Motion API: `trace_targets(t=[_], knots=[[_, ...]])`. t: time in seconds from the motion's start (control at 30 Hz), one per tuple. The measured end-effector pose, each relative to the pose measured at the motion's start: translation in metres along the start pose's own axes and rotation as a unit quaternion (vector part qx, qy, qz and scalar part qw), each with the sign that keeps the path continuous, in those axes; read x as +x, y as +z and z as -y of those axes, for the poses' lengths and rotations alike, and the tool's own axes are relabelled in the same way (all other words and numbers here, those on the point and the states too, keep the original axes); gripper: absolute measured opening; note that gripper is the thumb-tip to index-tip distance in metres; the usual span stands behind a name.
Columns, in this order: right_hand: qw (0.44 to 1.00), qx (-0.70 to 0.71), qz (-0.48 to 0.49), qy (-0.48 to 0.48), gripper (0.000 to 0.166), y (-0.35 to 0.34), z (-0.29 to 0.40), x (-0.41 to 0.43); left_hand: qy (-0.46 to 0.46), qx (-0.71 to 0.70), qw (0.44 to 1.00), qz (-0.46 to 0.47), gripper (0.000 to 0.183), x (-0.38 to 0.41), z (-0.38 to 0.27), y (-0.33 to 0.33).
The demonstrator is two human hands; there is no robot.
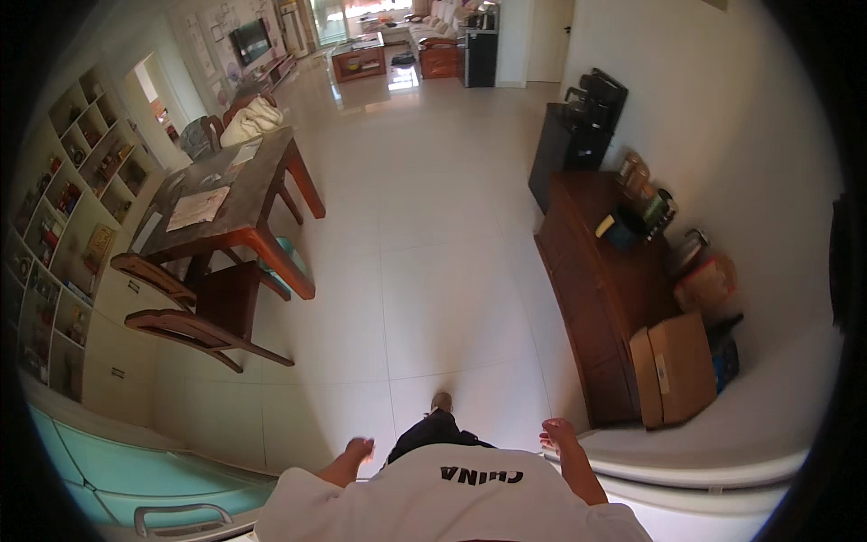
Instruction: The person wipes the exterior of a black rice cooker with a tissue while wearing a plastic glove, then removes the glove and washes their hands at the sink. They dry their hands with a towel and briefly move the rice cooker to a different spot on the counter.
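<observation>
My left hand [359, 448] hangs beside my body on the left, blurred, with its fingers seemingly curled; nothing shows in it. On the other side, my right hand [558, 432] hangs loosely with its fingers slightly apart and holds nothing. It is nearest to a white door frame [623, 461] and the near end of a brown wooden cabinet [576, 305]. Below me, one shoe [441, 402] steps forward on the pale tiled floor [325, 413]. Neither hand touches any object.
Left stand a wooden dining table [234, 183], wooden chairs [227, 305] and a display shelf [74, 196]. A cardboard box [677, 372] and jars [637, 177] sit on the right-hand cabinet, beyond it a black cabinet [569, 149]. A coffee table [359, 61] and sofa [440, 40] stand far ahead.
</observation>
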State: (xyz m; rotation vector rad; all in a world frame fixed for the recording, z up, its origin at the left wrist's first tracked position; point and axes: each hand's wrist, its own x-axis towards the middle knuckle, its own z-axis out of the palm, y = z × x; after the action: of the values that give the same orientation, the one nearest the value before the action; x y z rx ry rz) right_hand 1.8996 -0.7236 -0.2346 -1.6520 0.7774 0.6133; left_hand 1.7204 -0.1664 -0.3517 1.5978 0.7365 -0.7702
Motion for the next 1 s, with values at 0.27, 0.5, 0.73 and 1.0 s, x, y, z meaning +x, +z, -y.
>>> trace_targets(t=[0.27,0.5,0.73,1.0], knots=[[0.997,0.068,0.002,-0.027,0.017,-0.041,0.084,0.195,0.049,-0.084,0.991,-0.090,0.023,0.093,-0.344,0.016],[0.985,0.136,-0.098,-0.048,0.033,-0.060,0.326,0.259,0.030,-0.139,0.985,-0.094,0.029,0.122,-0.438,0.059],[0.943,0.315,-0.099,0.037,0.043,-0.153,0.493,0.429,-0.056,-0.237,0.951,-0.190,0.027,0.137,-0.417,0.108],[0.891,0.404,-0.141,0.148,0.087,-0.206,0.507,0.590,-0.080,-0.015,0.955,-0.284,0.029,0.080,-0.534,0.211]])
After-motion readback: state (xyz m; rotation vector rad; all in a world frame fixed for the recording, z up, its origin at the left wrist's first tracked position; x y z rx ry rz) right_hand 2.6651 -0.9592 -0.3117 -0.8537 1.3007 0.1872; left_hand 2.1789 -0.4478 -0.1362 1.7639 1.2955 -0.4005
